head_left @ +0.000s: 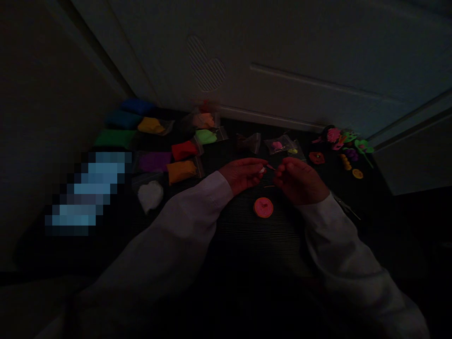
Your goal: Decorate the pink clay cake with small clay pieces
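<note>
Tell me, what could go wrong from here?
The tiny pink piece between the left hand and right hand might slip in this dim light. It could drop onto the orange-rimmed pink disc nearby. The right sleeve might also catch the apparent scissors beside it.

Disc [263,207] on table [247,235], before left hand [243,176] and right hand [303,181]. Packets [154,161] left of left hand; more behind both hands. Flower-shaped pieces [334,135] behind and right of right hand. Scissors [348,208] beside right sleeve [339,240]. Panel [300,94] behind table.
</note>
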`<state>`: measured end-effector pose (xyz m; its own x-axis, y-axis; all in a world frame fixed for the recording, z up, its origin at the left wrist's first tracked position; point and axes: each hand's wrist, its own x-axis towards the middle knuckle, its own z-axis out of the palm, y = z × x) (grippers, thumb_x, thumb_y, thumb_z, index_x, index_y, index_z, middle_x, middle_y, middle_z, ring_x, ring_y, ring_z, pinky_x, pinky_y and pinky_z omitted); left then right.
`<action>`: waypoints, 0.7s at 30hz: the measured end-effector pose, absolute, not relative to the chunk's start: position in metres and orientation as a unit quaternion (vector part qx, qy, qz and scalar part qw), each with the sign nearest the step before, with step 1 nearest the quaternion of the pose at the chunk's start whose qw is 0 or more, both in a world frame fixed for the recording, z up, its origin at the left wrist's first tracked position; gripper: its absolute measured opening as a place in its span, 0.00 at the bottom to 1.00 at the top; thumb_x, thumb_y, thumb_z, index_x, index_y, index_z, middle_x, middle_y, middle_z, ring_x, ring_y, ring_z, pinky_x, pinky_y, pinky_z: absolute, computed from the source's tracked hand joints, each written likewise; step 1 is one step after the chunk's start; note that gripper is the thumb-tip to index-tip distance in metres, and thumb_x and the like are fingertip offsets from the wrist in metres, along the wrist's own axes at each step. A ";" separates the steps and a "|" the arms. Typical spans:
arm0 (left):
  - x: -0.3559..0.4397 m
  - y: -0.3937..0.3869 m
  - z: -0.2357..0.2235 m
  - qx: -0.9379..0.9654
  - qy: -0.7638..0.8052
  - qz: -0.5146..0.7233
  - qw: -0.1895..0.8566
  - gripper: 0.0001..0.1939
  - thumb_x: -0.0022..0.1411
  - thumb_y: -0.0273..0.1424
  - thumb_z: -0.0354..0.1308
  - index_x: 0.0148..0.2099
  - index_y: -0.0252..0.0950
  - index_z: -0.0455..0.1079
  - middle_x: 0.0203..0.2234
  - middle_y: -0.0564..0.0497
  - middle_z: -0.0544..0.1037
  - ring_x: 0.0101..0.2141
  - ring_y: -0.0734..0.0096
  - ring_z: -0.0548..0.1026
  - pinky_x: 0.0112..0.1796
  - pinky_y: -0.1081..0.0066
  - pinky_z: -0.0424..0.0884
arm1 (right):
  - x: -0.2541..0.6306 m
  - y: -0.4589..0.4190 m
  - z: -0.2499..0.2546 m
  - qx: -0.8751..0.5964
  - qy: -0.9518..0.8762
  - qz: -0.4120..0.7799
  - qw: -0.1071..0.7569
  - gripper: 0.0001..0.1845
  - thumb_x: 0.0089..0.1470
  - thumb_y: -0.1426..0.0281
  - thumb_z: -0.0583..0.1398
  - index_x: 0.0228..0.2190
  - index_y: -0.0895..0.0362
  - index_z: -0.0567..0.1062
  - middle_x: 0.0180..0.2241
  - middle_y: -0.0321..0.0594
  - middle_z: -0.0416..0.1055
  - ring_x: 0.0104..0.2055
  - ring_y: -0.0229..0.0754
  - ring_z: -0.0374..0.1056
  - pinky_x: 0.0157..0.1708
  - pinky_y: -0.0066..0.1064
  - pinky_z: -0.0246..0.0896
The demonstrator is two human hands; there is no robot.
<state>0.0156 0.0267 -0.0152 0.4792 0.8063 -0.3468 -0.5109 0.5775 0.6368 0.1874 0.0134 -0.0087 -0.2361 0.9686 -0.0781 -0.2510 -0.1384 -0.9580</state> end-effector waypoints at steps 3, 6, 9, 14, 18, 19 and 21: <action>0.016 0.027 -0.015 0.231 0.321 0.399 0.827 0.06 0.55 0.19 0.53 0.34 0.28 0.71 0.22 0.50 0.74 0.23 0.82 0.71 0.25 0.80 0.65 | 0.188 0.013 -0.008 -0.375 -0.442 0.658 0.481 0.10 0.42 0.63 0.63 0.30 0.49 0.72 0.26 0.28 0.72 0.28 0.32 0.69 0.27 0.27 0.65; 0.015 0.027 -0.016 0.231 0.320 0.399 0.827 0.06 0.54 0.18 0.53 0.34 0.28 0.71 0.22 0.50 0.75 0.22 0.81 0.71 0.25 0.80 0.65 | 0.186 0.013 -0.006 -0.372 -0.427 0.670 0.480 0.10 0.41 0.62 0.63 0.29 0.50 0.71 0.24 0.27 0.70 0.26 0.31 0.67 0.26 0.26 0.64; 0.015 0.027 -0.017 0.234 0.315 0.400 0.828 0.06 0.54 0.19 0.54 0.34 0.28 0.71 0.22 0.50 0.75 0.23 0.81 0.71 0.25 0.80 0.65 | 0.184 0.014 -0.005 -0.376 -0.407 0.673 0.490 0.12 0.37 0.61 0.65 0.25 0.51 0.71 0.21 0.27 0.68 0.23 0.31 0.64 0.23 0.25 0.61; 0.015 0.027 -0.017 0.233 0.316 0.403 0.826 0.06 0.54 0.19 0.54 0.34 0.28 0.71 0.22 0.50 0.75 0.23 0.81 0.72 0.25 0.81 0.65 | 0.183 0.014 -0.003 -0.379 -0.365 0.678 0.513 0.13 0.30 0.63 0.68 0.22 0.51 0.73 0.18 0.27 0.67 0.21 0.29 0.62 0.22 0.23 0.60; 0.015 0.027 -0.017 0.232 0.320 0.404 0.825 0.06 0.54 0.19 0.54 0.34 0.28 0.71 0.22 0.50 0.75 0.23 0.81 0.72 0.25 0.81 0.65 | 0.183 0.012 -0.001 -0.361 -0.359 0.689 0.516 0.12 0.29 0.67 0.70 0.23 0.51 0.75 0.20 0.25 0.71 0.25 0.26 0.67 0.27 0.19 0.64; 0.015 0.027 -0.017 0.233 0.320 0.403 0.825 0.06 0.54 0.19 0.54 0.34 0.28 0.71 0.22 0.50 0.75 0.23 0.81 0.72 0.25 0.81 0.65 | 0.182 0.012 0.000 -0.355 -0.357 0.691 0.519 0.12 0.30 0.68 0.70 0.23 0.51 0.76 0.21 0.25 0.72 0.25 0.26 0.68 0.28 0.18 0.64; 0.015 0.027 -0.017 0.233 0.320 0.402 0.826 0.06 0.54 0.19 0.54 0.34 0.28 0.71 0.22 0.50 0.75 0.23 0.81 0.71 0.25 0.81 0.65 | 0.182 0.010 0.002 -0.348 -0.353 0.690 0.527 0.12 0.30 0.70 0.70 0.23 0.51 0.76 0.21 0.25 0.74 0.26 0.25 0.69 0.29 0.16 0.65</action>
